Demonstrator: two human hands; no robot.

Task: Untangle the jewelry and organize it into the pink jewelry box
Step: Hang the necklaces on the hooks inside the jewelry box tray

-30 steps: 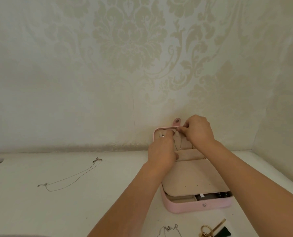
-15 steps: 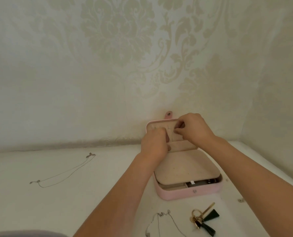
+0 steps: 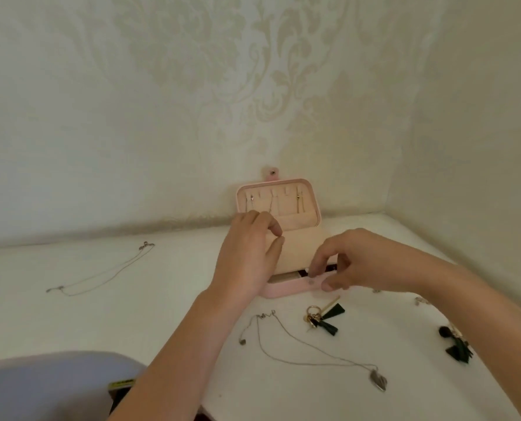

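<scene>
L hand point(image 3: 247, 256) slack over pink box point(image 3: 283, 290); R hand point(image 3: 353, 262) grip unclear at front; necklace point(image 3: 378, 379), tassel earring point(image 3: 323, 320) near.

pink jewelry box point(image 3: 286, 291) front: behind left hand point(image 3: 247, 259) and right hand point(image 3: 356, 262)
tassel earring point(image 3: 458, 349) right of box: half behind arm
grey shape point(image 3: 40, 387) below-left of box: cut off

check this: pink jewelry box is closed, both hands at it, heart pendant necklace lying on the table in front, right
Not closed: the head view shows the pink jewelry box open, its lid standing upright. The rest holds.
</scene>
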